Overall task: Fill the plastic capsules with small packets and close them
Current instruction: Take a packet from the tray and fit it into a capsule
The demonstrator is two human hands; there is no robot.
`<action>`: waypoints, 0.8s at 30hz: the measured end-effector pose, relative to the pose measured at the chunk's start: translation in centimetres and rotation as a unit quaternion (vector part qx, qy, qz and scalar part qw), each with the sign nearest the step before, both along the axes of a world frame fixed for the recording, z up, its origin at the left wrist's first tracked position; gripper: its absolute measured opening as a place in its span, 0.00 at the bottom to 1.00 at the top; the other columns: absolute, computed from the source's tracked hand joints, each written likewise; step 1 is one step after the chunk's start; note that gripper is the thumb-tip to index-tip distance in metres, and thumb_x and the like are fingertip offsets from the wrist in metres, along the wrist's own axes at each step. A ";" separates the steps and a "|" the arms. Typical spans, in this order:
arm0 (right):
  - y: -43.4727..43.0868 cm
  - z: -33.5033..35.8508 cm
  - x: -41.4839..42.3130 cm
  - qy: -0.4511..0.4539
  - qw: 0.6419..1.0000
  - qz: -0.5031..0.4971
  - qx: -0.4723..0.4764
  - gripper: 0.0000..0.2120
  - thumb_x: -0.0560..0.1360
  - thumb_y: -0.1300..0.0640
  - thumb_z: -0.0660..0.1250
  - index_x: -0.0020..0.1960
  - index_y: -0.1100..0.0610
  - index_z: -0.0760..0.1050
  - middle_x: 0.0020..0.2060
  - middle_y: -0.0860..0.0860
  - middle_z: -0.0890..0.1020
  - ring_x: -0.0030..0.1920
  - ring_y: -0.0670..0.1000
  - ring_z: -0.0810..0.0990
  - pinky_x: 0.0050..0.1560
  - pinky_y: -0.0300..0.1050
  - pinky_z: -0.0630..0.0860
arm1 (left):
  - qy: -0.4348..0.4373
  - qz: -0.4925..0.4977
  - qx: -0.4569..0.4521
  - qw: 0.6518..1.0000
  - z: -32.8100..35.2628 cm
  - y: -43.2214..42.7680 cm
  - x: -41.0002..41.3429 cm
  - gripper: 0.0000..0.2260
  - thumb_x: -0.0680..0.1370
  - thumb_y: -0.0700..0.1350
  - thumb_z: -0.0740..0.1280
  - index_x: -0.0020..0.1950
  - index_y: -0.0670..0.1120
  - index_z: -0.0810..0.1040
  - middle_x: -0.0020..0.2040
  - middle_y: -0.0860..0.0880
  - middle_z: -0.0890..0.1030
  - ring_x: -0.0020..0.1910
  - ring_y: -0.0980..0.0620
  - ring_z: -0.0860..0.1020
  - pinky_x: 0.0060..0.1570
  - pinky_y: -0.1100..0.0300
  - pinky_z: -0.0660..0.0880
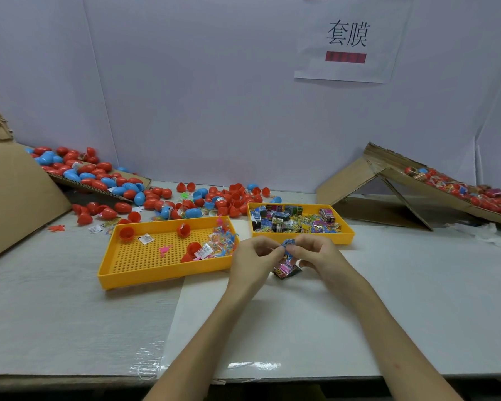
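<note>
1. the left hand (253, 256) and the right hand (318, 253) are brought together over the middle of the counter (70, 314). a small blue packet (288, 243) is pinched between the curled fingertips of both.
2. a pink and black packet (285, 270) is seen at six o'clock of the blue one, under the right hand. it cannot be told whether it is gripped or only lying on the counter.
3. no capsule is held. open red capsule halves (126, 233) lie in the perforated tray (142, 277) at nine to ten o'clock of the hands. the packet tray (346, 237) stands just beyond the hands at twelve to one o'clock. loose capsules (214, 201), red and blue, are scattered further back at eleven o'clock.
4. the step in hand is judged to be the separating or folding of a packet before loading. nothing has yet been put into a shell.
5. what could go wrong:
   - the blue packet could be torn if it is pulled apart too hard between the two pinches.
   - the lower packet could be dropped or left behind when one hand is freed to fetch a capsule half at nine o'clock.
   - a packet left unfolded could be caught in the seam, so that the halves would not snap together.
   - two packets stuck together could be loaded as one.
</note>
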State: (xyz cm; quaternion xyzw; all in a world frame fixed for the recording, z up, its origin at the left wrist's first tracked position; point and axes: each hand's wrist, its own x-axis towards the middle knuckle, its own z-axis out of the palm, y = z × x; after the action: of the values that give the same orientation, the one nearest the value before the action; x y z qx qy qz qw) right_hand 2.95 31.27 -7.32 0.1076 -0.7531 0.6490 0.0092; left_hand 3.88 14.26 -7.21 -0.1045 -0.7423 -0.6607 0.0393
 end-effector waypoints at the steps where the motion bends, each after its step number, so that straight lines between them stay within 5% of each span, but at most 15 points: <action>1: 0.0 0.0 0.0 -0.002 1.000 0.001 -0.005 0.07 0.70 0.52 0.73 0.42 0.57 0.81 0.36 0.53 0.82 0.37 0.48 0.80 0.39 0.38 0.74 | -0.004 -0.001 0.010 1.000 0.0 0.0 0.0 0.05 0.78 0.40 0.71 0.43 0.44 0.83 0.36 0.47 0.84 0.34 0.56 0.81 0.41 0.58 0.80; 16: 0.1 0.2 0.1 -0.016 1.000 -0.007 -0.023 0.06 0.68 0.51 0.73 0.43 0.49 0.87 0.39 0.50 0.86 0.38 0.46 0.82 0.37 0.36 0.77 | 0.001 0.024 -0.004 1.000 -0.2 0.0 -0.1 0.05 0.77 0.40 0.72 0.42 0.47 0.83 0.37 0.48 0.85 0.36 0.54 0.84 0.40 0.61 0.82; 24: 0.4 0.2 -0.1 0.014 0.999 -0.039 -0.017 0.15 0.73 0.64 0.73 0.49 0.44 0.86 0.43 0.52 0.86 0.43 0.48 0.83 0.41 0.38 0.78 | 0.007 0.037 -0.068 0.997 -0.5 0.2 -0.1 0.05 0.76 0.43 0.73 0.41 0.51 0.81 0.38 0.50 0.85 0.38 0.55 0.83 0.38 0.63 0.79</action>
State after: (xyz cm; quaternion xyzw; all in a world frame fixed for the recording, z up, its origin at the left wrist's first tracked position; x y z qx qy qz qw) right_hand 2.84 31.64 -7.14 0.0878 -0.7452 0.6594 0.0469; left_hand 3.77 14.43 -7.70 -0.0839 -0.7886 -0.6060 0.0619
